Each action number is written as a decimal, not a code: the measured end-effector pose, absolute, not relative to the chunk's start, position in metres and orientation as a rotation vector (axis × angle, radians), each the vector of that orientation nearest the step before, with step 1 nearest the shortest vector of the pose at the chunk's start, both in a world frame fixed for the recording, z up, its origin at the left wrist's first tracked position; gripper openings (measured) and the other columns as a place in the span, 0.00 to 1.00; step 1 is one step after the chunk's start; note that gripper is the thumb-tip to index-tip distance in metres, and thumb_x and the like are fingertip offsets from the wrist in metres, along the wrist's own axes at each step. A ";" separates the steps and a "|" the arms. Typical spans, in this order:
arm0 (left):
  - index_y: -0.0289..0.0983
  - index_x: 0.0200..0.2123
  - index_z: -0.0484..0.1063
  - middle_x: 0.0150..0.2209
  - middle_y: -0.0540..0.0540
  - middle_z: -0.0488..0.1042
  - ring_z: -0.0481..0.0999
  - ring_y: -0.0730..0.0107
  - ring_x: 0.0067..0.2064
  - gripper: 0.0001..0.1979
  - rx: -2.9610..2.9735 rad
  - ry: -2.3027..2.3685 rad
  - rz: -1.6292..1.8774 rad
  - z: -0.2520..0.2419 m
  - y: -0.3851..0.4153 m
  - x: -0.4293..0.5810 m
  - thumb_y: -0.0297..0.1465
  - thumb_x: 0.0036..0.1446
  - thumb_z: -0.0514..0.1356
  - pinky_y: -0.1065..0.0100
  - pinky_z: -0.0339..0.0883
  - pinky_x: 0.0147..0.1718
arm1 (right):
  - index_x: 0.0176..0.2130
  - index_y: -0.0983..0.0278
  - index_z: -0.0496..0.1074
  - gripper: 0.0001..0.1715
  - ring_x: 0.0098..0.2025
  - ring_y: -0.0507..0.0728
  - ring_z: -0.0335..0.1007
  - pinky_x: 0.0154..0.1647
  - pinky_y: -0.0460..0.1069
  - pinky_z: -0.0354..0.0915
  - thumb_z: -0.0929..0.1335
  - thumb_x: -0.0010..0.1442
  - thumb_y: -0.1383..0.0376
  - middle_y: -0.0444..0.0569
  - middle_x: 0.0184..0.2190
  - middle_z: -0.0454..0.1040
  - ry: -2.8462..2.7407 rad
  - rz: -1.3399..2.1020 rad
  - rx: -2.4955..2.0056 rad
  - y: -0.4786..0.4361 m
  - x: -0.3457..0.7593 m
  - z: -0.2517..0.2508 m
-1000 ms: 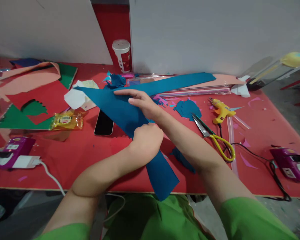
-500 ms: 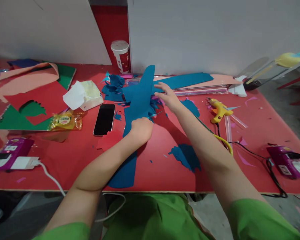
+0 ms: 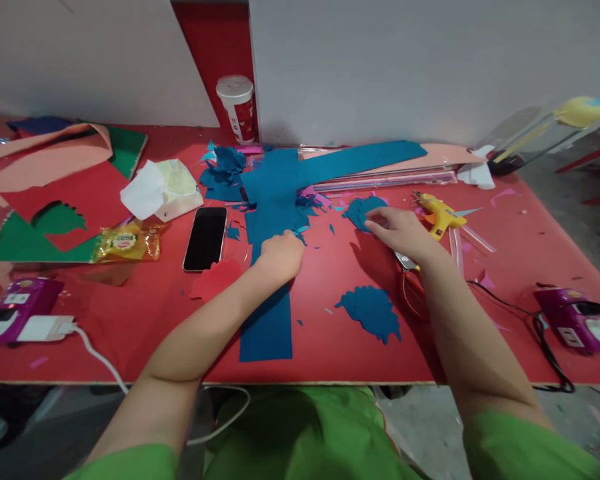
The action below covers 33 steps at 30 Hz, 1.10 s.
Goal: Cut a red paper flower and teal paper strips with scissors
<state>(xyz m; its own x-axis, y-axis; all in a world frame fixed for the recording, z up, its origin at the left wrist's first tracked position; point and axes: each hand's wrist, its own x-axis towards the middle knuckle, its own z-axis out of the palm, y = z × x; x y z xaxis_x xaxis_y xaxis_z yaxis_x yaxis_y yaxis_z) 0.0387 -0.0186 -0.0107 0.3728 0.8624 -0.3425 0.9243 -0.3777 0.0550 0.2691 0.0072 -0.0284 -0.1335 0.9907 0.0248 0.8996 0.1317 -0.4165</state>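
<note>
The left hand [image 3: 280, 255] is curled shut like a small fist. It presses on the long blue paper strip [image 3: 270, 313], which lies flat on the red table [image 3: 505, 347] and runs from the near edge up toward the wall. The right hand [image 3: 403, 233] reaches out to the side. Its bent fingers [image 3: 377, 220] touch the small blue cut-out [image 3: 361, 208], which lies just beside the yellow glue gun [image 3: 440, 215]. I cannot tell if those fingers pinch the cut-out or only rest on it. To do this well, I think the fingertips should slide under the edge of the thin piece and lift it gently, so its cut edge does not bend or tear. The left hand does best pressing down softly, so the strip lies flat and does not slide. The scissors [image 3: 404, 262] lie right under the right wrist, and most of them are hidden. So the arm should lift up and not drag over the blades. The glue gun has a cord and may be hot, so fingers are safer away from its tip. Another blue cut-out [image 3: 373, 312] with a bumpy edge lies near the front, apart from both hands. A black phone [image 3: 205, 238] lies just left of the strip.
</note>
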 end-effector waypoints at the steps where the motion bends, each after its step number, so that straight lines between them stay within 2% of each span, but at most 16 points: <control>1: 0.26 0.41 0.70 0.42 0.31 0.67 0.72 0.52 0.43 0.17 2.397 1.594 -0.379 -0.010 -0.018 0.039 0.27 0.57 0.45 0.60 0.68 0.35 | 0.41 0.66 0.71 0.16 0.38 0.60 0.72 0.42 0.55 0.64 0.62 0.55 0.61 0.54 0.38 0.76 -2.113 0.419 -1.886 0.002 0.275 -0.028; 9: 0.24 0.46 0.63 0.45 0.31 0.65 0.72 0.52 0.42 0.18 2.446 1.578 -0.325 -0.012 -0.016 0.038 0.30 0.57 0.47 0.59 0.68 0.34 | 0.40 0.64 0.70 0.15 0.35 0.63 0.71 0.36 0.56 0.65 0.62 0.54 0.61 0.55 0.33 0.75 -2.257 0.374 -1.992 -0.029 0.306 -0.031; 16: 0.26 0.59 0.47 0.57 0.30 0.56 0.68 0.51 0.49 0.29 2.526 1.449 -0.282 -0.019 -0.016 0.037 0.32 0.57 0.48 0.59 0.65 0.43 | 0.44 0.64 0.67 0.20 0.45 0.61 0.66 0.45 0.54 0.63 0.67 0.49 0.63 0.53 0.42 0.69 -2.618 0.837 -1.645 -0.064 0.278 -0.030; 21: 0.30 0.60 0.45 0.62 0.35 0.49 0.63 0.51 0.55 0.30 2.481 1.254 -0.270 -0.014 -0.011 0.033 0.36 0.57 0.48 0.60 0.61 0.48 | 0.48 0.65 0.64 0.23 0.47 0.61 0.64 0.49 0.54 0.61 0.67 0.50 0.66 0.54 0.44 0.65 -2.624 0.920 -1.656 -0.079 0.254 -0.029; 23: 0.31 0.60 0.47 0.61 0.35 0.51 0.62 0.54 0.56 0.29 2.467 1.259 -0.253 -0.008 -0.008 0.028 0.36 0.58 0.48 0.62 0.61 0.48 | 0.47 0.66 0.64 0.21 0.47 0.61 0.64 0.49 0.54 0.60 0.66 0.53 0.65 0.55 0.44 0.65 -2.593 0.902 -1.686 -0.080 0.251 -0.028; 25: 0.32 0.57 0.53 0.57 0.35 0.58 0.64 0.56 0.54 0.25 2.467 1.320 -0.249 -0.003 -0.002 0.021 0.35 0.57 0.48 0.63 0.62 0.47 | 0.47 0.67 0.64 0.18 0.47 0.61 0.65 0.49 0.55 0.60 0.65 0.56 0.64 0.56 0.43 0.66 -2.582 0.864 -1.686 -0.079 0.249 -0.027; 28: 0.31 0.48 0.63 0.47 0.35 0.69 0.70 0.54 0.48 0.19 2.464 1.475 -0.357 0.003 0.008 0.006 0.34 0.55 0.49 0.62 0.65 0.40 | 0.45 0.67 0.65 0.16 0.46 0.62 0.65 0.48 0.56 0.61 0.64 0.57 0.63 0.56 0.42 0.67 -2.606 0.785 -1.579 -0.079 0.240 -0.027; 33: 0.31 0.36 0.70 0.36 0.35 0.74 0.74 0.53 0.37 0.15 2.361 1.653 -0.497 0.000 0.027 -0.017 0.35 0.52 0.52 0.64 0.64 0.30 | 0.46 0.69 0.65 0.18 0.47 0.62 0.64 0.48 0.56 0.62 0.64 0.57 0.63 0.59 0.45 0.66 -2.672 0.672 -1.277 -0.084 0.210 -0.029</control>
<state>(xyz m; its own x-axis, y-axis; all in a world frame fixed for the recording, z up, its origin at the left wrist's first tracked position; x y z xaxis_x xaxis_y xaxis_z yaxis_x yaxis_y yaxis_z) -0.0172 0.0273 -0.0002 0.3115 0.8654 -0.3926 0.9384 -0.3451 -0.0161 0.2097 -0.0840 -0.0290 -0.6415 0.7614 -0.0936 0.7150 0.5493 -0.4326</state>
